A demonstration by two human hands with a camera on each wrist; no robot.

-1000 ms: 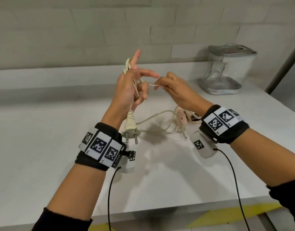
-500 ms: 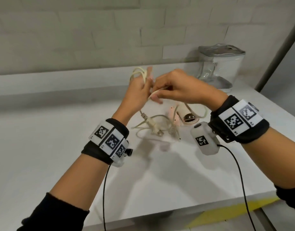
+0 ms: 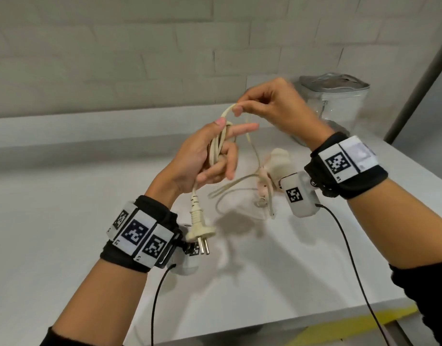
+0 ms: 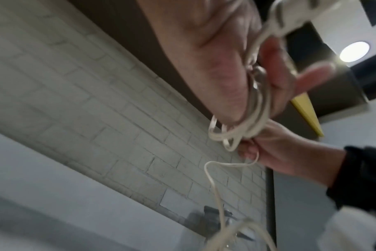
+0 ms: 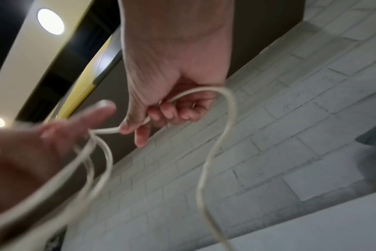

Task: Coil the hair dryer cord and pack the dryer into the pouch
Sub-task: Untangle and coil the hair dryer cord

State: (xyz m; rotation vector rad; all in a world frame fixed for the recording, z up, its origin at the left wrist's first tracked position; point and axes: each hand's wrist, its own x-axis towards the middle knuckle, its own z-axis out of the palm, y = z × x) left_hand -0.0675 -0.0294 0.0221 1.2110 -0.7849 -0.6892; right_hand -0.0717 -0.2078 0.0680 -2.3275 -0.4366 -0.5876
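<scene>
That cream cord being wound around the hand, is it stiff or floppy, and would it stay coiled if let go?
Probably floppy: the cord sags from the right hand toward the table. The loops on the left hand look loose, so they would likely spring apart. The hanging plug may tug them down.

No legible text (wristband point(image 3: 140, 232) markers only)

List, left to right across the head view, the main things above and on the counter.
Plug → left hand → right hand → pouch.
</scene>
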